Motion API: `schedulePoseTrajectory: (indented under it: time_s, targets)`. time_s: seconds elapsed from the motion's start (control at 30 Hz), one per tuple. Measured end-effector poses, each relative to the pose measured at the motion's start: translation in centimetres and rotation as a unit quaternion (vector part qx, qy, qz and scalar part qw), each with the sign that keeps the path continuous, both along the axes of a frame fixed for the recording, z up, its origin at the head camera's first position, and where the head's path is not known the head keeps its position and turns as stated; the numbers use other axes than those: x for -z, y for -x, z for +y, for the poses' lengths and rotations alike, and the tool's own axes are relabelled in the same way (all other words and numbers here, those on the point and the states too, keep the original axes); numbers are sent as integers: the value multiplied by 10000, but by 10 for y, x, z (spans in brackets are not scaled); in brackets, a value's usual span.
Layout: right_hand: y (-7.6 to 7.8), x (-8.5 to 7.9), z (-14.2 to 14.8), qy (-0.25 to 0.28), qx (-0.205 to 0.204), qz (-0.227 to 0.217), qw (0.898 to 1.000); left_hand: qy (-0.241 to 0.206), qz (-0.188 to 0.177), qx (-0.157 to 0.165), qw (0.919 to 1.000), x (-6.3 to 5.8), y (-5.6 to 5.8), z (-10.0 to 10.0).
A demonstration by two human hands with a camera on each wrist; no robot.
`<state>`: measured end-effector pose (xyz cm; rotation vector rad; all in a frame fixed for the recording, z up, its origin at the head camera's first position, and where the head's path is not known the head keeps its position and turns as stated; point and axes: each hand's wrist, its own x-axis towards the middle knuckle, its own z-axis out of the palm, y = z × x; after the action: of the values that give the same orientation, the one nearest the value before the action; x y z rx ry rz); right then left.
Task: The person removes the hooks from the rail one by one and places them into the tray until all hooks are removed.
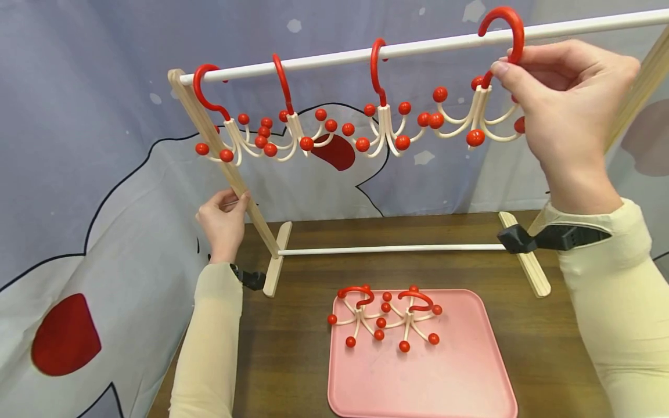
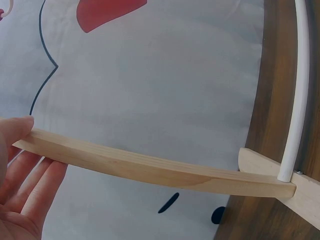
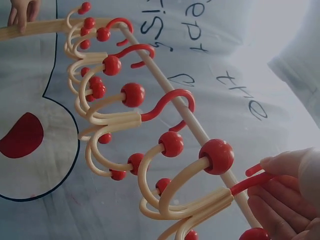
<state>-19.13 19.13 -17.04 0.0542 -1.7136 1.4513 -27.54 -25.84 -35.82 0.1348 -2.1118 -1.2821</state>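
Observation:
My right hand (image 1: 580,104) pinches the red hook (image 1: 516,35) of a hanger (image 1: 477,107) between thumb and fingers. The hanger has curved cream arms tipped with red balls. Its hook is at the white top rail (image 1: 329,59); I cannot tell whether it bears on the rail. My left hand (image 1: 222,223) holds the left wooden post (image 2: 150,168) of the rack, thumb on one side, fingers on the other. To the left along the rail hang three like hangers: a near one (image 1: 384,119), a middle one (image 1: 294,125) and an end one (image 1: 235,136).
On the wooden table a pink tray (image 1: 449,371) carries two more hangers, one on the left (image 1: 358,313) and one on the right (image 1: 410,316). Behind it runs the white lower bar (image 1: 392,249) between the rack's feet (image 1: 525,255). A patterned curtain (image 1: 439,180) hangs at the back.

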Motion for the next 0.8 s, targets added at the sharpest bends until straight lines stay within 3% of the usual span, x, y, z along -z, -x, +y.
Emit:
schedulePoseTrajectory:
  time_s: [0.1,0.23,0.33,0.53,0.8]
  targets:
    - [-9,5,3,202,-157,44,9997,12,21,2,10000,0,0,0]
    - [-19,16,9,854,-772,255,9930,14,54,25,10000,0,0,0]
    - [-24,29,14,994,-1049,372,9888,8,64,33,10000,-1,0,0]
    - [-28,59,21,581,-1117,267,9917,3,91,19,10000,-1,0,0]
    - [-39,100,27,302,-1080,-467,9926,-2,-1,18,10000,-1,-1,1]
